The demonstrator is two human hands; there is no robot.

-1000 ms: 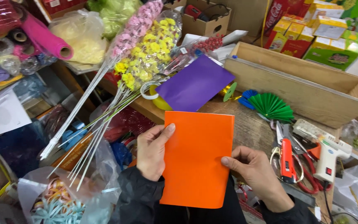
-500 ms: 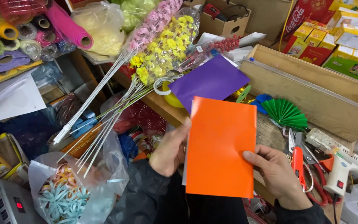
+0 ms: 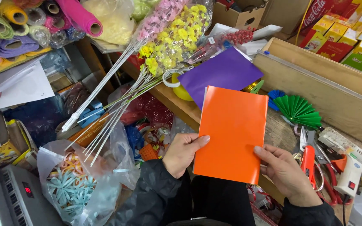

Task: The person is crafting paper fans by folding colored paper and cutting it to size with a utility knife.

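Fingers [image 3: 197, 140] of the left hand [image 3: 182, 151] are pinching the left edge of an orange sheet [image 3: 231, 132], thumb on the front face and the rest curled behind, so it's a proper grip on the paper. The right hand [image 3: 283, 171] does the same on the lower right edge, thumb tip pressed on the orange face, other fingers hidden behind it.

The sheet hangs in the air between both hands, over the person's lap and just in front of the desk [image 3: 279, 132] edge. Its long axis runs roughly up and down, tilted a bit to the right at the top. Both hands are on it, left one a touch higher up the side than the right.

Right behind the top edge lies a purple sheet [image 3: 221, 73] on the desk, with a green paper fan [image 3: 298, 111] to its right. Red-handled scissors [image 3: 308, 163] and a white glue gun [image 3: 352, 171] sit just beside the right hand. Off to the left, a bunch of yellow and pink fake flower stems [image 3: 164, 46] leans across the purple sheet's corner, so that side's pretty crowded. A plastic bag of ribbon bows [image 3: 70, 184] sits lower left.
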